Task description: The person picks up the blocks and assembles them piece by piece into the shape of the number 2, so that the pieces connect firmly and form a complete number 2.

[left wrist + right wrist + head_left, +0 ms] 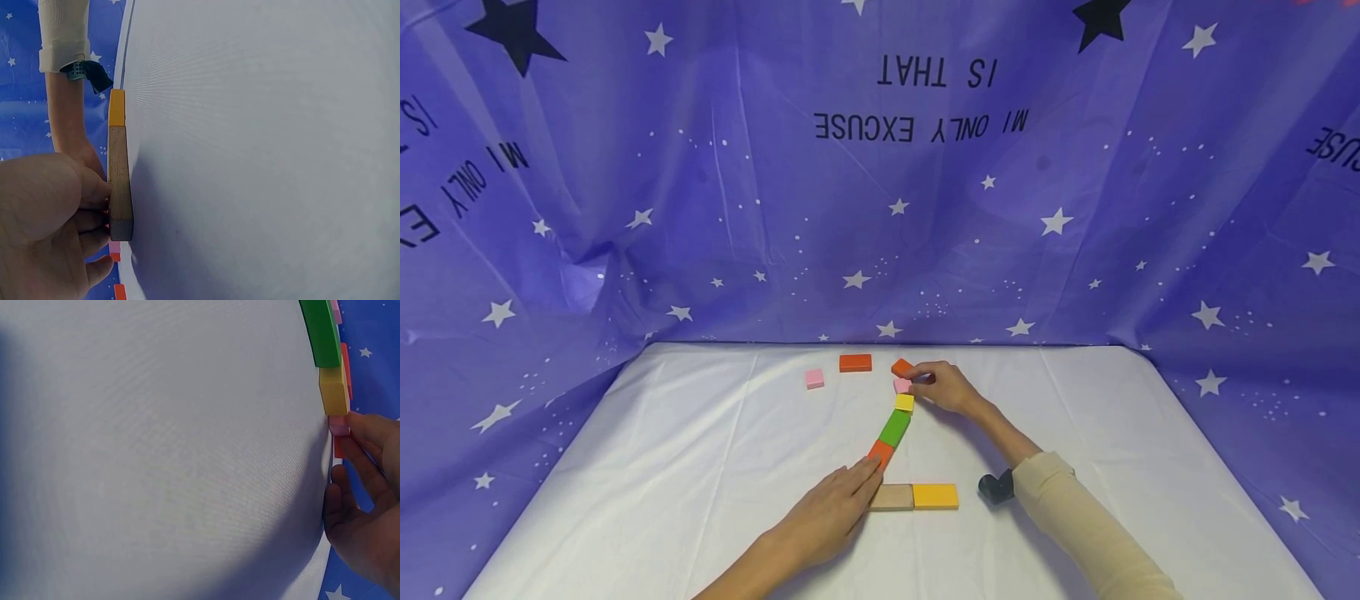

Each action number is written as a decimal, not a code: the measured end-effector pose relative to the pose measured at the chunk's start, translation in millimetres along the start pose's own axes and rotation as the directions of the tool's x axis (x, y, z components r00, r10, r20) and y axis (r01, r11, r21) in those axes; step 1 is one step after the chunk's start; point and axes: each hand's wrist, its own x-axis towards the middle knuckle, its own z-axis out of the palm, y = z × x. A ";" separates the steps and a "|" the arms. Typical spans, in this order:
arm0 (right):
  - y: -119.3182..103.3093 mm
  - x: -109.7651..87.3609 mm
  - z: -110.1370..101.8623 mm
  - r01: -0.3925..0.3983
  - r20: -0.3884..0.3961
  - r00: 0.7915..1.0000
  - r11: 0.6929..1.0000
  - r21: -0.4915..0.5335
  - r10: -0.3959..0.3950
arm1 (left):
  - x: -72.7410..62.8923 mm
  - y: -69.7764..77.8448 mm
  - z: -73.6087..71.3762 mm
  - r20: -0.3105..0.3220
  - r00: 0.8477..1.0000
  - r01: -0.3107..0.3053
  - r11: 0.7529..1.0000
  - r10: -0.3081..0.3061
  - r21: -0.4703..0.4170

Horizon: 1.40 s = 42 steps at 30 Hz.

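In the head view my left hand (831,508) lies with fairly straight fingers over the near end of an orange-red block (881,454) and the left end of a plain wooden block (891,497). Its thumb is beside the wooden block (120,181) in the left wrist view. Farther up, my right hand (949,388) pinches a small pink block (902,386) between thumb and finger. That pink block (339,425) sits between a yellow block (905,403) and a tilted orange-red block (902,367). A green block (894,428) links the yellow one to the near orange-red one.
A yellow-orange block (936,497) adjoins the wooden block's right end. Toward the back left lie a loose red block (855,363) and a pink cube (815,379). The white-covered table (700,467) ends at a purple star-patterned curtain (820,250).
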 end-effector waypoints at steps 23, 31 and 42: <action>-1.3 15.1 1.5 -0.048 -0.147 0.988 0.997 0.055 0.056 | -0.4 -0.8 -0.9 0.008 1.000 0.003 1.000 -0.003 -0.014; -2.3 23.5 8.0 -0.077 -0.156 0.984 0.994 0.072 0.087 | -1.0 -0.6 -2.0 0.015 1.000 0.006 1.000 -0.006 -0.016; -2.0 28.0 10.0 -0.112 -0.147 0.982 0.991 0.072 0.122 | 0.3 0.6 -2.5 0.034 0.999 0.020 0.999 -0.019 -0.029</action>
